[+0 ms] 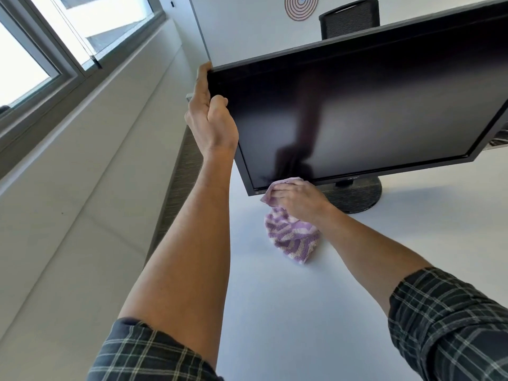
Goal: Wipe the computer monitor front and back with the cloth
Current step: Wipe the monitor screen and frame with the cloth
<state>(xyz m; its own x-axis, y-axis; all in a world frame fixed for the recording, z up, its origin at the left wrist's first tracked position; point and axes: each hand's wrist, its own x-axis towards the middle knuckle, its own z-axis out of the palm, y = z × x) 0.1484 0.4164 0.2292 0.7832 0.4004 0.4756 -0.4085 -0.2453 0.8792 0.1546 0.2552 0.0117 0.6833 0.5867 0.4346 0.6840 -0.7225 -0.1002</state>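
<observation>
Head view: Acer-branded monitor (357,111)

One faint logo, too blurred to read.
The black flat-screen computer monitor (357,105) carries a small pale brand mark at the middle of its lower bezel, its letters illegible; the red ringed wall emblem (301,6) bears no words.

White table (302,312); black mesh chair (349,19) behind; windows (55,37) left; spiral wall decoration (301,7).
</observation>
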